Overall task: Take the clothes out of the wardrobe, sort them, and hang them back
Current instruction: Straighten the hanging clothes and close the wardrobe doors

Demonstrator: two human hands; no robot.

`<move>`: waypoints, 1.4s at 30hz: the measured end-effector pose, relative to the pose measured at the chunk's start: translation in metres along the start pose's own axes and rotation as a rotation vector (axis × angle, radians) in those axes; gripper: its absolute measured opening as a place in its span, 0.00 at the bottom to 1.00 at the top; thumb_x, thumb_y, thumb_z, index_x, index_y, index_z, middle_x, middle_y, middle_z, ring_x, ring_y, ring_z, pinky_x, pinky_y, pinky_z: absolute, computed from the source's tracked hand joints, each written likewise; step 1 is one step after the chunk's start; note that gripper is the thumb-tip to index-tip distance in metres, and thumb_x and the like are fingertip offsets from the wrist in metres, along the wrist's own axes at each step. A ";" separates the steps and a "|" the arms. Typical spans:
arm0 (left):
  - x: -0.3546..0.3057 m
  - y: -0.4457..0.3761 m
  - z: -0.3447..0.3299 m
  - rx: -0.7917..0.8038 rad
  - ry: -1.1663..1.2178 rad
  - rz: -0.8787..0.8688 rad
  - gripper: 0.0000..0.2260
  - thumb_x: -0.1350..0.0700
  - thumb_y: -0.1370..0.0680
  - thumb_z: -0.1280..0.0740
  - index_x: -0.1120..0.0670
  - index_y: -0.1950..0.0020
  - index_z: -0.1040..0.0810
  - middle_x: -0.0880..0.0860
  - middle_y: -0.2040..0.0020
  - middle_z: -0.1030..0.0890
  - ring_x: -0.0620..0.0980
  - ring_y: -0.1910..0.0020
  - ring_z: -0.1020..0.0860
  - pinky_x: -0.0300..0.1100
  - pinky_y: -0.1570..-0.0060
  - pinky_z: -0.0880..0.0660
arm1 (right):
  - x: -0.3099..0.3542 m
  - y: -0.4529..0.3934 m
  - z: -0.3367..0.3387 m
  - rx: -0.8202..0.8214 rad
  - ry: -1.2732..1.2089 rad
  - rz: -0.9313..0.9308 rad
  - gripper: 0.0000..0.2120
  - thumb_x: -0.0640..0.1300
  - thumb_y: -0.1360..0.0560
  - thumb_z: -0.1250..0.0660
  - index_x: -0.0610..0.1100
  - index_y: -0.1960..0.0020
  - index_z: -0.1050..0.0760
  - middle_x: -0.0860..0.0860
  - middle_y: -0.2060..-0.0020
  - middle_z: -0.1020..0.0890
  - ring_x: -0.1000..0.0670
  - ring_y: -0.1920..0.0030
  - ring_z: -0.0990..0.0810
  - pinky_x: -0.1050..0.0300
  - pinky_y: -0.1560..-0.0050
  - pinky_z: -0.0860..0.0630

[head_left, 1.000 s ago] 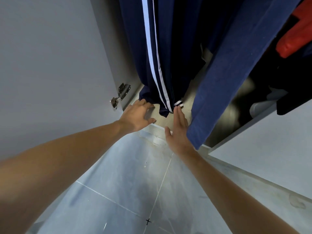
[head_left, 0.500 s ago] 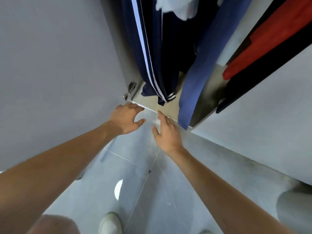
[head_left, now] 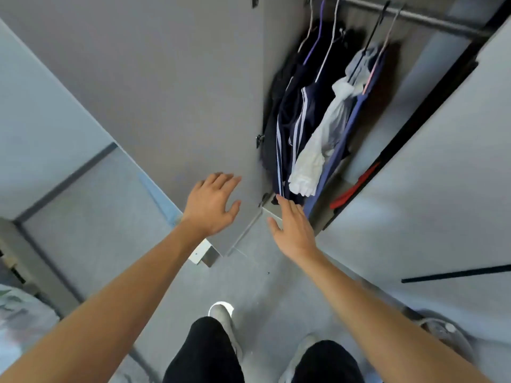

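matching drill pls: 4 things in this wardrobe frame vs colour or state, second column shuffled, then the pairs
Things:
1. striped garment
2. bunched cloth
3. garment at the wardrobe's right edge
4. left hand

Colour or state:
A. red
B. open, fingers spread, holding nothing
C. navy with pale stripes, hanging from the rail
D. white, hanging among darker clothes

Pairs: 1-C, 2-D, 3-A, 4-B
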State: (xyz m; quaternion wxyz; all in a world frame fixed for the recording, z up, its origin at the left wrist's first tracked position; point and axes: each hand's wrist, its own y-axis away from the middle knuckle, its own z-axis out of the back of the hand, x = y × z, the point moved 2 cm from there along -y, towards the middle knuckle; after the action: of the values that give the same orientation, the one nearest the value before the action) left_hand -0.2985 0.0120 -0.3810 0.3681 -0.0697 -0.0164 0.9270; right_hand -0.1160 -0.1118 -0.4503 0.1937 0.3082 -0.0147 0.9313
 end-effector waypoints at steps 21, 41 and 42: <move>0.113 0.074 0.361 -0.600 -0.381 -0.355 0.28 0.59 0.25 0.33 0.54 0.23 0.27 0.54 0.15 0.44 0.57 0.15 0.48 0.59 0.20 0.42 | 0.360 0.000 0.090 -0.257 -0.171 0.140 0.54 0.61 0.27 0.24 0.47 0.16 0.54 0.46 0.17 0.45 0.39 0.19 0.42 0.40 0.25 0.34; 0.047 0.020 0.344 -0.800 -0.391 -0.748 0.33 0.42 0.17 0.33 0.52 0.16 0.39 0.53 0.15 0.43 0.56 0.16 0.44 0.61 0.19 0.43 | 0.296 0.040 0.124 -0.504 -0.251 -0.013 0.25 0.47 0.27 0.30 0.49 0.32 0.29 0.52 0.42 0.25 0.45 0.47 0.19 0.42 0.49 0.19; 0.031 0.012 0.342 -0.810 -0.398 -0.787 0.34 0.42 0.18 0.32 0.52 0.16 0.39 0.54 0.15 0.43 0.56 0.16 0.45 0.61 0.19 0.43 | 0.280 0.047 0.132 -0.523 -0.278 -0.022 0.19 0.46 0.26 0.30 0.49 0.36 0.26 0.53 0.46 0.23 0.49 0.50 0.19 0.44 0.50 0.19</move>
State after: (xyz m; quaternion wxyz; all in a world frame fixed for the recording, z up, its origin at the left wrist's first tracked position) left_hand -0.3772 0.0312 -0.0472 0.6179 -0.0183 -0.4617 0.6361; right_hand -0.2639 -0.0757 -0.1765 0.2727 0.3727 -0.2770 0.8426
